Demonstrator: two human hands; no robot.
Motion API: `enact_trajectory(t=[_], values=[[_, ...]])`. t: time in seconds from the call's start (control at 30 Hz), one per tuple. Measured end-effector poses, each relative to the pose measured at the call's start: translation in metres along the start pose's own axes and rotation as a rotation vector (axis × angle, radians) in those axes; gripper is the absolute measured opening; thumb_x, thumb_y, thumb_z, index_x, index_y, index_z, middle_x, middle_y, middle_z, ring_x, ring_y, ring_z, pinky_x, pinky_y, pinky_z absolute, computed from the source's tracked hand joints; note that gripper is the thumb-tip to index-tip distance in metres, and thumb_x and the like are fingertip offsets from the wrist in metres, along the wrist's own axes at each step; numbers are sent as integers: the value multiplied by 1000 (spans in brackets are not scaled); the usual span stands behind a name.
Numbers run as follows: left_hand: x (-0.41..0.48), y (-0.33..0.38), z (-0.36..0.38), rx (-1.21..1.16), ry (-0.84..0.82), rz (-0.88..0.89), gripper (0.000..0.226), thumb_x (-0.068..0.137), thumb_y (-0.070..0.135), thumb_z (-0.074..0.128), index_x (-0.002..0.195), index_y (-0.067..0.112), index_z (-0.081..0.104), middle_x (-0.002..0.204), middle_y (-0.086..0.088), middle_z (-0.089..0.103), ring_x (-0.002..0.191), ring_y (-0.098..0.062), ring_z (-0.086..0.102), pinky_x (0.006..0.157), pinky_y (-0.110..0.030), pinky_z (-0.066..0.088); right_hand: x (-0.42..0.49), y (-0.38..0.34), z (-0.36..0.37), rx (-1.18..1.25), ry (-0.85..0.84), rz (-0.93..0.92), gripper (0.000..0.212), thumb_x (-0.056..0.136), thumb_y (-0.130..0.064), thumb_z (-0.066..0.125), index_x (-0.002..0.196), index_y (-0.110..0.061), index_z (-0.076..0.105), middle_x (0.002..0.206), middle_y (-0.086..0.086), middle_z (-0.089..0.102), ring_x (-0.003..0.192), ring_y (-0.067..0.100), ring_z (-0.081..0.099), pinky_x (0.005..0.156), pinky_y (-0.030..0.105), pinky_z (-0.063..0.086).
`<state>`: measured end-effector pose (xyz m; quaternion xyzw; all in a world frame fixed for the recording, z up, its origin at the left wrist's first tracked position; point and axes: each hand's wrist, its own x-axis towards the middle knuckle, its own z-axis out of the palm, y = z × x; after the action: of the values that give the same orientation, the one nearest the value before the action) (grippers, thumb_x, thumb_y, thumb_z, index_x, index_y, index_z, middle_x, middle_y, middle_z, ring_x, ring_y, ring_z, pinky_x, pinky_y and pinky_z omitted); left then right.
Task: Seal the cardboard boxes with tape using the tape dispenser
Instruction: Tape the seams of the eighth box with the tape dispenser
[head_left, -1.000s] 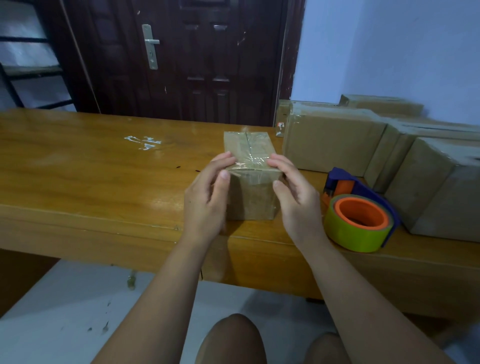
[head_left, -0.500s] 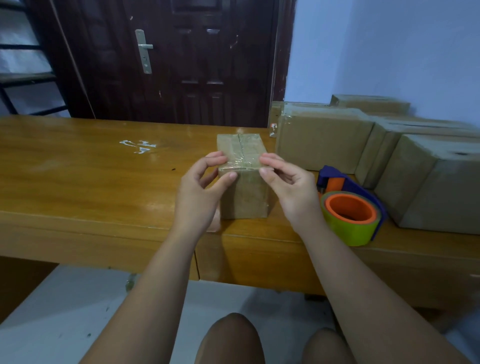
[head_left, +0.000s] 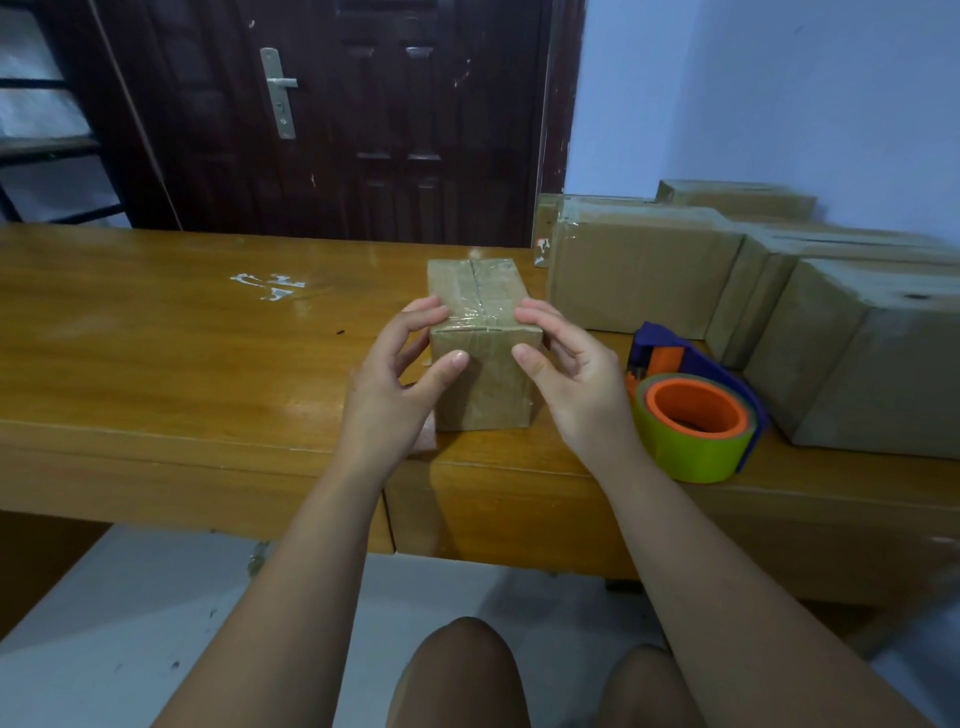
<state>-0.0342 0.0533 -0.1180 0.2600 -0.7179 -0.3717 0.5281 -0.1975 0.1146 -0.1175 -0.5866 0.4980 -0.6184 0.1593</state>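
Observation:
A small cardboard box (head_left: 484, 387) stands near the front edge of the wooden table (head_left: 156, 358), with clear tape along its top seam and down over its near face. My left hand (head_left: 392, 387) pinches the box's near left top corner, fingers on top and thumb on the front face. At the near right top corner my right hand (head_left: 579, 379) holds it the same way. The tape dispenser (head_left: 698, 415), blue and orange with a yellow-green roll, lies on the table just right of my right hand, touched by neither hand.
Several larger cardboard boxes (head_left: 641, 265) are stacked along the table's right side, behind and beside the dispenser. White tape scraps (head_left: 270, 286) stick to the tabletop at the left. A dark door (head_left: 363, 119) stands behind the table. My knees are below the front edge.
My fingers slid from the box's upper sides to its near top corners, and both thumbs came down onto the front face. The box and dispenser stayed put.

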Motion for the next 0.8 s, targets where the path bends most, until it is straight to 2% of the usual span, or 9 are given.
enact_trajectory(t=[0.2,0.27,0.37,0.43,0.5,0.57,0.63,0.7,0.8], values=[[1,-4,6,8,78,19,38,90,6,59,109,39,55,128,21,50,126,-2,45,106,-38,42,1,0,4,-2,49,13,31,93,-7,57,112,-31,59,125,-18,54,117,-14,47,98,7,36],[0,-4,8,29,90,39,37,90,7,58,109,38,54,130,17,51,125,3,45,106,-32,42,1,0,5,3,49,12,31,93,-6,57,111,-31,59,123,-20,54,116,-16,46,97,6,36],[-2,-5,10,110,106,85,34,91,10,58,114,35,53,136,10,49,120,11,43,97,-12,41,0,-2,3,34,31,28,32,94,-5,56,112,-31,59,125,-20,52,118,-15,45,100,9,36],[-3,-9,12,147,112,91,31,93,15,56,118,34,52,136,20,45,123,4,44,95,-15,43,1,-6,4,3,23,56,33,95,-6,54,119,-29,58,132,-19,49,123,-11,43,104,12,35],[-4,-11,16,212,122,104,29,95,24,52,122,33,52,133,32,39,126,-2,42,100,-34,45,2,-13,5,-164,32,79,37,96,-8,53,130,-24,56,138,-17,46,128,-4,41,108,20,35],[-5,-9,19,311,155,132,31,94,26,49,125,26,53,133,28,38,122,6,37,103,-41,40,0,-24,4,-427,32,73,43,96,-10,52,138,-21,49,144,-11,45,132,4,41,111,24,33],[-8,-7,22,392,191,166,32,95,26,47,126,21,53,134,18,40,118,8,33,104,-39,36,-4,-39,-6,-553,83,41,44,97,-10,50,139,-21,48,143,-6,47,130,7,44,109,24,35],[-13,-5,23,447,193,184,35,95,27,46,129,20,52,138,10,43,123,-1,35,103,-36,32,-8,-51,-26,-650,143,26,46,94,-7,50,137,-22,50,139,-3,49,128,10,45,104,21,37],[-18,-3,25,516,179,124,43,94,34,41,136,24,48,143,6,41,130,-19,35,103,-27,23,-2,-56,-70,-862,103,274,63,87,-6,51,144,-29,40,143,5,40,123,22,46,91,27,40]])
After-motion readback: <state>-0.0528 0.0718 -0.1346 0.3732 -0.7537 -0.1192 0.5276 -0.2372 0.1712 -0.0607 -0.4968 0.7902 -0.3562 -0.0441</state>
